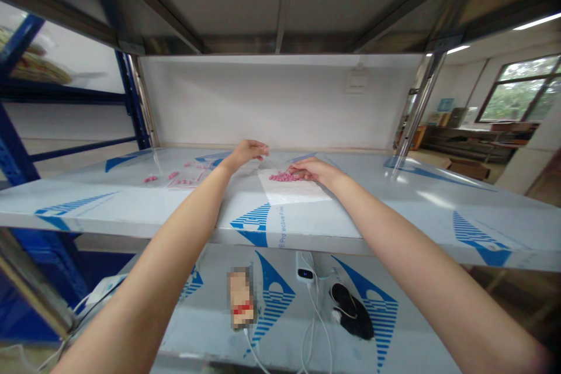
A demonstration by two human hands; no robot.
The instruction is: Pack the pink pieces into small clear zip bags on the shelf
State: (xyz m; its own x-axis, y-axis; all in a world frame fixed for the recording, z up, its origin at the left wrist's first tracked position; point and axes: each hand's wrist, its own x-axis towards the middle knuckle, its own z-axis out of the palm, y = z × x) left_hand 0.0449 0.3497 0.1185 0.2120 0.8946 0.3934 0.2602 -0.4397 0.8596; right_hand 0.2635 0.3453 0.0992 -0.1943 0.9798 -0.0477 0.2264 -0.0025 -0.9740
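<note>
My left hand [250, 152] is raised over the shelf, thumb and fingers pinched together. Something thin and see-through, perhaps plastic film, shows at its fingertips, but I cannot make it out. Small pink pieces [280, 177] lie in a heap on a white sheet [295, 193] in front of me. At the heap's right side is my right hand [316, 170], its fingers closed together and touching the pieces; what is between them is too small to tell. To the left lie clear plastic bags [186, 181] with pink bits in them, and a loose pink cluster [151, 179].
The film-covered metal shelf [328, 225] has another shelf [241, 6] close overhead and a wall behind. Metal posts [418, 105] stand at its sides. On the lower shelf lie a phone [242, 298], a white device with a small display [305, 269], cables and a black object [353, 311].
</note>
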